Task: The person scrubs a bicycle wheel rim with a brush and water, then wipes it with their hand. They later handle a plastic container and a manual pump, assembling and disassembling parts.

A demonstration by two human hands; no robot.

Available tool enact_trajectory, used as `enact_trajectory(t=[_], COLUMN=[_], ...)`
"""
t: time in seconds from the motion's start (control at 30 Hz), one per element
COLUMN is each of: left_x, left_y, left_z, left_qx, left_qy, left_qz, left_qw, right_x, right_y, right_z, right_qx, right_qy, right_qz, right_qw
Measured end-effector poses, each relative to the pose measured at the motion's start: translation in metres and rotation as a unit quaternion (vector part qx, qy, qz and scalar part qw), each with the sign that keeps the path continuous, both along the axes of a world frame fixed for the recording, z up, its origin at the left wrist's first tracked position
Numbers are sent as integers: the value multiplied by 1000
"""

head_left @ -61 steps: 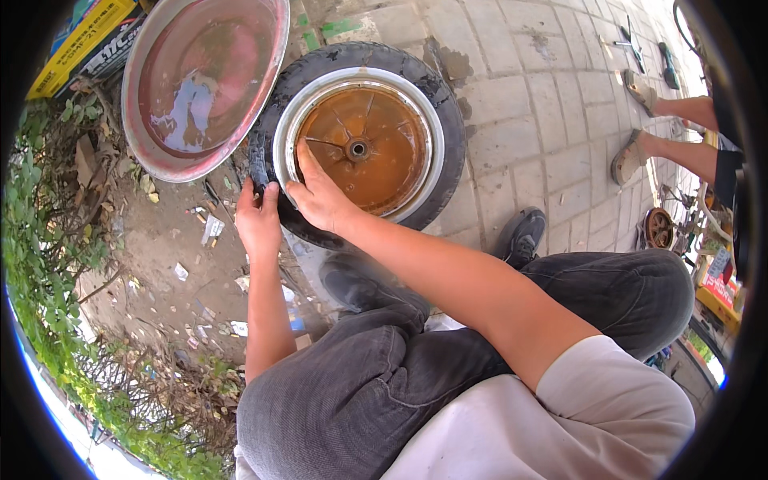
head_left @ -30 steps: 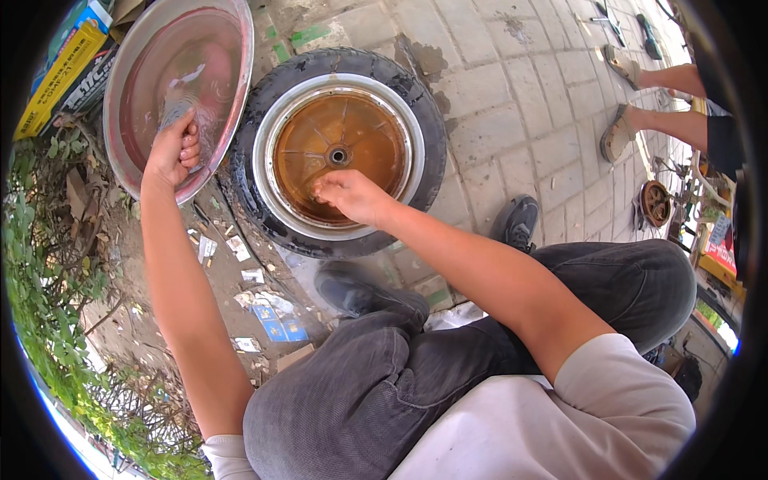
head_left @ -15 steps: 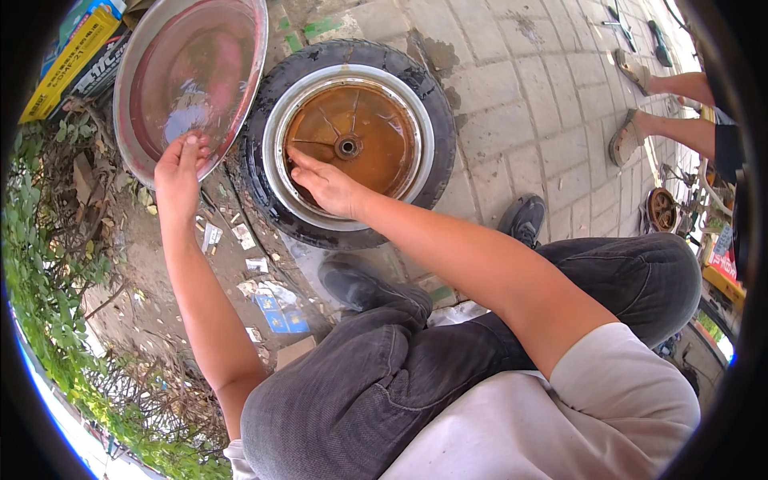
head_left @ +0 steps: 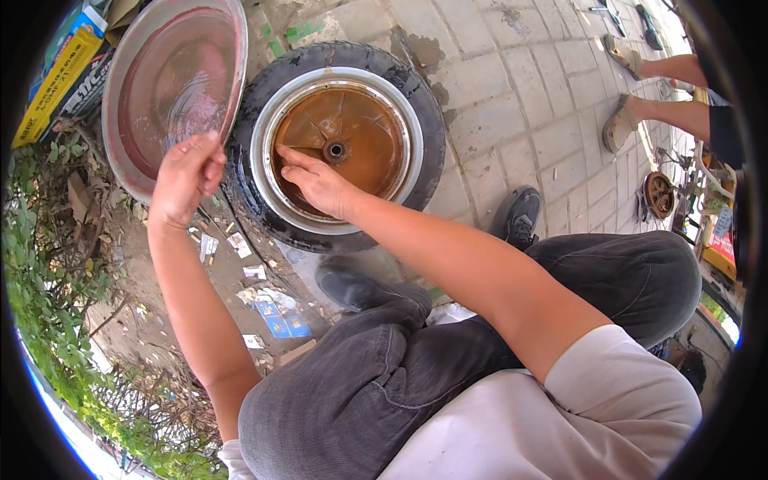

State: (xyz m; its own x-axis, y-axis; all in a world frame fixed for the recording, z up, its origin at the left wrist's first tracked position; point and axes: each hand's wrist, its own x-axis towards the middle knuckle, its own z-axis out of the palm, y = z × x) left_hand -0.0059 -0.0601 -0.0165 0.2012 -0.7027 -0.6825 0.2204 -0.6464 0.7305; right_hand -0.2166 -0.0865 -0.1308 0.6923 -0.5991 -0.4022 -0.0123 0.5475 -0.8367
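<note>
A wheel lies flat, with a black tyre [head_left: 428, 160], a silver rim [head_left: 403, 152] and a rust-brown inner face [head_left: 368, 136] around a central hub. The fingers of my right hand [head_left: 316, 180], apart and slightly bent, rest in the left part of that brown face, near the rim. My left hand [head_left: 186, 172] is curled at the near edge of a large metal basin [head_left: 108, 104] with a pinkish inside and water in it; whether something is between its fingers I cannot make out.
Stacked boxes [head_left: 60, 80] stand left of the basin, above leafy plants [head_left: 40, 240] and littered soil. A person's sandalled feet [head_left: 620, 124] are on the pavers [head_left: 528, 120] at right. Tools [head_left: 648, 28], a rusty round part [head_left: 658, 194] and my shoe [head_left: 516, 216] lie beyond.
My left hand left the tyre, dipped into the basin and now sits back at its near edge, slightly lower. My right hand moved within the brown wheel face, back toward its left side.
</note>
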Motion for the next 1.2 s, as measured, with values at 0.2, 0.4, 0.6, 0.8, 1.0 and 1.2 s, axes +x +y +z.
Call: enact_trajectory(t=[0.2, 0.4, 0.6, 0.8, 1.0, 1.2], left_x=[-73, 18, 111, 130, 125, 11], left_y=[21, 24, 10, -5, 5, -3], left_z=[11, -2, -73, -106, -133, -18], left_qx=[-36, -22, 68, 132, 107, -39], left_qy=[-169, -244, -350, -350, -309, -87], left_qz=[-241, 49, -6, -59, 6, -28], left_qw=[955, 968, 934, 925, 945, 995], right_x=[-5, -43, -2, -50, -15, -51], right_y=[5, -35, -2, 14, 12, -17], right_z=[-13, 50, 18, 26, 30, 30], right_qx=[111, -294, -171, -313, -325, -213], right_qy=[-37, 215, 59, 163, 109, 114], right_qz=[-14, 573, 187, 467, 347, 393], right_qw=[993, 735, 966, 811, 873, 887])
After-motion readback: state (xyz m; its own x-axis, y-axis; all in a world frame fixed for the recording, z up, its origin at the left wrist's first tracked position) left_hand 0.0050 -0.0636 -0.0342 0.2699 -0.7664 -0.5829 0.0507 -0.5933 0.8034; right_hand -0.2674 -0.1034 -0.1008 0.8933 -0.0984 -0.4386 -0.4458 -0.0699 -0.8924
